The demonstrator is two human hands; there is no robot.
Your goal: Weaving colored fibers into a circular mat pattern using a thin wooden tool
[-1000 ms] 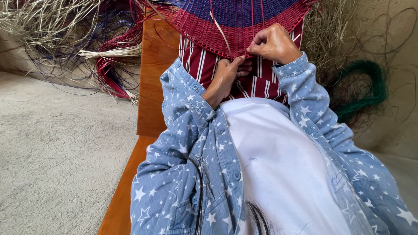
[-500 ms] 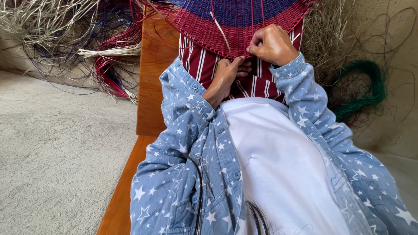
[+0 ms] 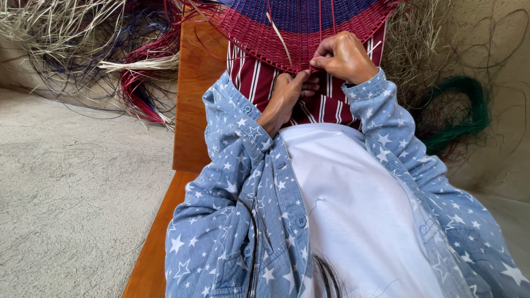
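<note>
Woven piece (image 3: 298, 25): a round mat of red outer bands and a blue centre is held at the top of the view, its near edge met by both hands.
Left hand (image 3: 287, 96): placed under the red rim, fingers curled up against the weave; whether a strand is gripped cannot be told.
Right hand (image 3: 345, 55): closed on the rim, thumb and fingertips pinched at the red edge.
Striped cloth (image 3: 326, 102): red with white lines, seen below the hands.
Wooden board (image 3: 190, 105): laid beneath.
Loose strands (image 3: 83, 38): pale, red and blue, spread at far left.
Green coil (image 3: 461, 113): at the right.
</note>
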